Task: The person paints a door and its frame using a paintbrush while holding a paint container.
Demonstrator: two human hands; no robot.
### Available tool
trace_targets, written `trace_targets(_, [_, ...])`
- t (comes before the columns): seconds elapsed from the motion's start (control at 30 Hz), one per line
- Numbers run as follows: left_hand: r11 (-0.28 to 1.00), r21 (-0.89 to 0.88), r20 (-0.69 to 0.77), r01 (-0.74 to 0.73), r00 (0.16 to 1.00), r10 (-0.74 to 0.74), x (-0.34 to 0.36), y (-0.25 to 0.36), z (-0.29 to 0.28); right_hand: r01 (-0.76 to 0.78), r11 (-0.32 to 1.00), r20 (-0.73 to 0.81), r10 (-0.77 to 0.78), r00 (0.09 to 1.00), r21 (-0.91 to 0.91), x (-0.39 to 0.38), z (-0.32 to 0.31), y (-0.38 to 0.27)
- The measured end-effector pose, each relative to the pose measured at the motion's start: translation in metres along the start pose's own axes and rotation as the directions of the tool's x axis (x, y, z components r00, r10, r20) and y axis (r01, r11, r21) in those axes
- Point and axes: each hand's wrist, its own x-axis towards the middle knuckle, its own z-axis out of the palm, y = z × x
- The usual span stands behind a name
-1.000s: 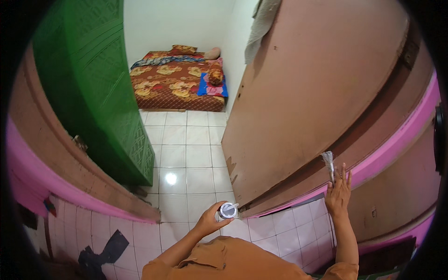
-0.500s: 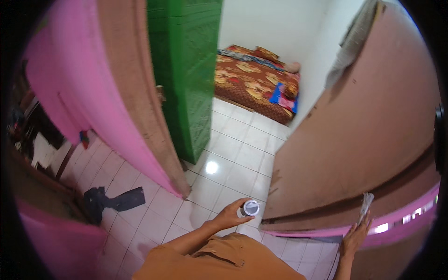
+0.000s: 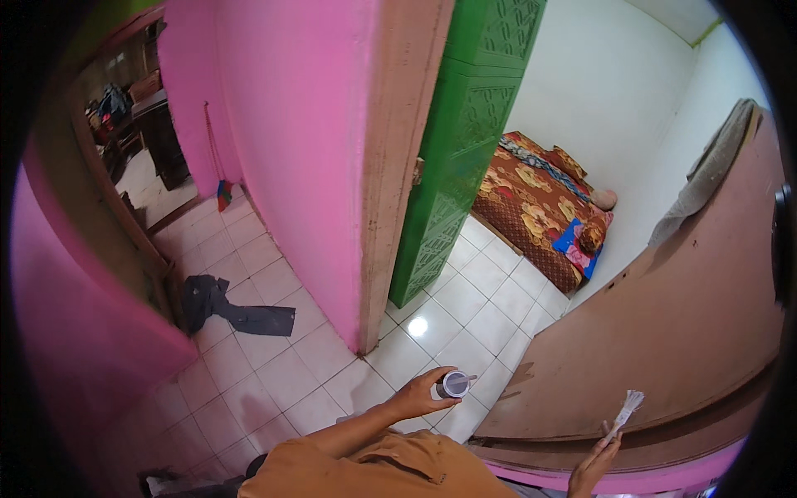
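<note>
Cup [image 3: 452, 388]: small, round, dark-sided, white-rimmed, a pale stick [image 3: 466, 381] leaning past its rim; just at the left grip's fingertips, contents too small to tell.
Left grip [image 3: 418, 397]: thumb and fingers curved around the cup's side, pinching it, mouth upward.
Brush [image 3: 628, 408]: pale handle, whitish splayed bristles; rises beyond the right grip's fingers, well apart from the cup.
Right grip [image 3: 591, 466]: pinching the brush by its handle.
Brown door-like panel [image 3: 647, 324]: broad, flat, behind the right grip; whether the bristles touch it, I cannot tell.
Green moulded-panel door [image 3: 457, 149]: beyond the left grip, well apart.
Dark grey cloth [image 3: 261, 320]: left of the left grip, on white floor tiles [image 3: 491, 325].
Brush-and-cup step: judged as carrying both at the ready, brush out of the cup.
Next brush move: would call for a firm right grip and a level cup in the left.
</note>
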Motion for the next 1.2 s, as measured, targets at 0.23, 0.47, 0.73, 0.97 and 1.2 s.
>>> trace_targets(0.23, [0.997,0.063,-0.145,0.041,0.989,-0.031,-0.017,0.004,-0.024,0.026,0.978,0.080,-0.043,0.996,0.207,-0.001,0.040,-0.017])
trace_targets(0.47, [0.975,0.174,-0.231,0.137,0.968,-0.095,-0.008,0.017,-0.063,0.044,0.968,0.050,-0.058,0.997,0.249,-0.004,0.059,-0.044])
trace_targets(0.73, [0.986,0.167,-0.369,0.024,0.929,0.040,0.028,0.026,-0.112,-0.252,0.913,0.080,0.239,0.968,0.322,-0.017,0.088,-0.039])
trace_targets(0.97, [0.932,0.363,-0.510,-0.016,0.833,0.213,0.046,0.035,-0.148,-0.062,0.942,0.034,0.054,0.998,0.329,-0.022,0.081,-0.055])
trace_targets(1.2, [0.902,0.427,-0.554,-0.063,0.771,0.316,0.067,0.051,-0.177,-0.088,0.986,0.096,0.074,0.993,0.143,-0.024,0.089,-0.064])
